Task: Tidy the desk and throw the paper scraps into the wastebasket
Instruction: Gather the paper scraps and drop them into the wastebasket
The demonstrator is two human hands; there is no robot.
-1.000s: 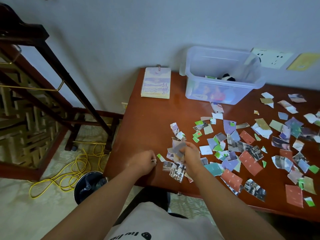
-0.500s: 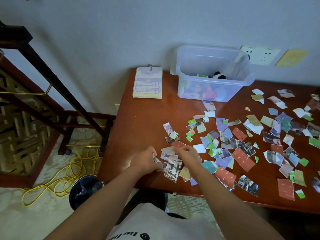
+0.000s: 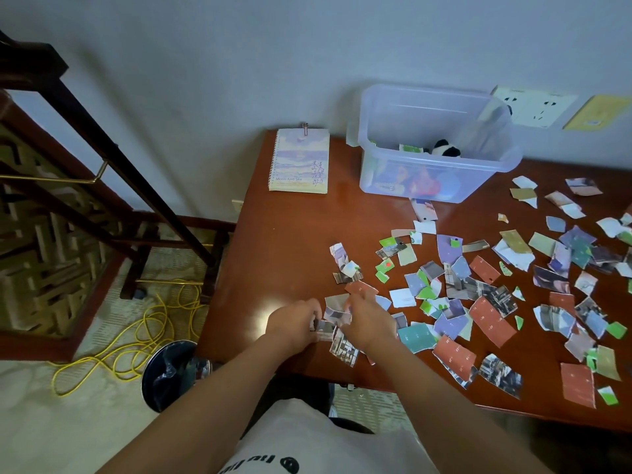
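Scraps (image 3: 337, 302) sit pinched between left hand (image 3: 294, 325) and right hand (image 3: 368, 319).

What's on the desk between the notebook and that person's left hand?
Nothing. In the head view the desk is bare wood from the notebook down to the left hand, which grips paper scraps together with the right hand.

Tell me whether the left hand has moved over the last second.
Yes. The left hand has slid rightward, away from the desk's left edge, to the scraps by the right hand.
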